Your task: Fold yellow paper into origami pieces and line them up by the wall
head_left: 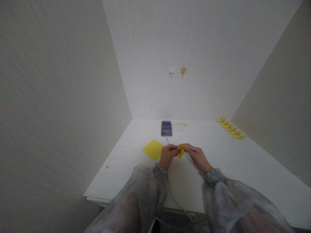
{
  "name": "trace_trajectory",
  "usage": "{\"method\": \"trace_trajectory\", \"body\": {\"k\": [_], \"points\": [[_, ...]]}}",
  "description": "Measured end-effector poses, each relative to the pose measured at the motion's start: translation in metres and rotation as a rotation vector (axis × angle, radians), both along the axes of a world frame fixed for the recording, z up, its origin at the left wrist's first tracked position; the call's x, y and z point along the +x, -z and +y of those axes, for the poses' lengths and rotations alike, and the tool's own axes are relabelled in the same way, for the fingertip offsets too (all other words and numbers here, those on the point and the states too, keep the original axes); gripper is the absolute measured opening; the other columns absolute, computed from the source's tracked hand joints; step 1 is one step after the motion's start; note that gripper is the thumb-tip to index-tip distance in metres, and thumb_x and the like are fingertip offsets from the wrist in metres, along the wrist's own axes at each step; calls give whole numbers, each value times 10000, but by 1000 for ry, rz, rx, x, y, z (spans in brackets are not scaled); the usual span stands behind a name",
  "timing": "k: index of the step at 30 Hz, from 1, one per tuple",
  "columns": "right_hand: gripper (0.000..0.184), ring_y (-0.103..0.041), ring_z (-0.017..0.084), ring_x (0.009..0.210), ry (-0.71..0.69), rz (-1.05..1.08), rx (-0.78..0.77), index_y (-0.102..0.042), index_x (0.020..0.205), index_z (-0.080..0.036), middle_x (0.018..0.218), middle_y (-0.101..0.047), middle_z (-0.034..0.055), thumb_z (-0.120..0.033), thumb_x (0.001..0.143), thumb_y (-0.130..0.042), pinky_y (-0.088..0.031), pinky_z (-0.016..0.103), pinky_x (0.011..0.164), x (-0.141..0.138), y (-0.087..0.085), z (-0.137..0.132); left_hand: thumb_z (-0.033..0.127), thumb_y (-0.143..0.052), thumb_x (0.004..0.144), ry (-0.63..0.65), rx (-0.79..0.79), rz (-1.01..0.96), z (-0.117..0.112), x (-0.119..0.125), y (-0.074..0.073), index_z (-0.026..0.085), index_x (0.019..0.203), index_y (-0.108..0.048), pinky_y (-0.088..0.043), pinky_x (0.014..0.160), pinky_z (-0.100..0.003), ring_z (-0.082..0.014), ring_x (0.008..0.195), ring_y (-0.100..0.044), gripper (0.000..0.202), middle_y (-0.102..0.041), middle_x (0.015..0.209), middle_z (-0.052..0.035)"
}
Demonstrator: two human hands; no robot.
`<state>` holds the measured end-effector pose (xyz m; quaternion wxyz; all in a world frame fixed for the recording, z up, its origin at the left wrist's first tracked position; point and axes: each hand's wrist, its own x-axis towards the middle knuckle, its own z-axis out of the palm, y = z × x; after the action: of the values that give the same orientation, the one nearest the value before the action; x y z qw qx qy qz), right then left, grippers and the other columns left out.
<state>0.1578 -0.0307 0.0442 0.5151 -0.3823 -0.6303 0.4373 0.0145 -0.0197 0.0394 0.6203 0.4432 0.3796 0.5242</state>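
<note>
Fingers [175, 152] of left hand [167, 156] and right hand [198, 158], angled inward, pinched on folded yellow paper [180, 154]

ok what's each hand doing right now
Left hand: closed, holding the folded yellow paper.
Right hand: closed, holding the same folded yellow paper.

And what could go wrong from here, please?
The small folded paper, held between the left hand and right hand, might tear if pulled unevenly. The cable from the phone passes close to the left sleeve and might get caught. The flat sheet lies beside the left hand, which could shift it.
</note>
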Motion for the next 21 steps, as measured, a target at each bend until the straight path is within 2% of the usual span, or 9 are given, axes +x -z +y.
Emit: {"method": "trace_trajectory", "body": {"k": [10, 21], "points": [[214, -562, 173, 799, 49, -11, -67, -643, 838, -191, 827, -637, 25, -336, 692, -583, -430, 289, 746, -4, -9, -3, 235, -694, 487, -15, 8, 44, 0, 1, -1, 120, 631, -608, -428, 556, -235, -106, 529, -543, 204, -605, 568, 7], [204, -573, 164, 806, 0, 39, -66, -609, 869, -198, 869, -627, 41, -295, 691, -594, -450, 296, 743, -4, 2, 3, 265, -666, 539, -21, 20, 103, 1, -1, -4, 111, 672, -638, -441, 579, -248, -116, 559, -554, 206, -620, 612, -23]]}}
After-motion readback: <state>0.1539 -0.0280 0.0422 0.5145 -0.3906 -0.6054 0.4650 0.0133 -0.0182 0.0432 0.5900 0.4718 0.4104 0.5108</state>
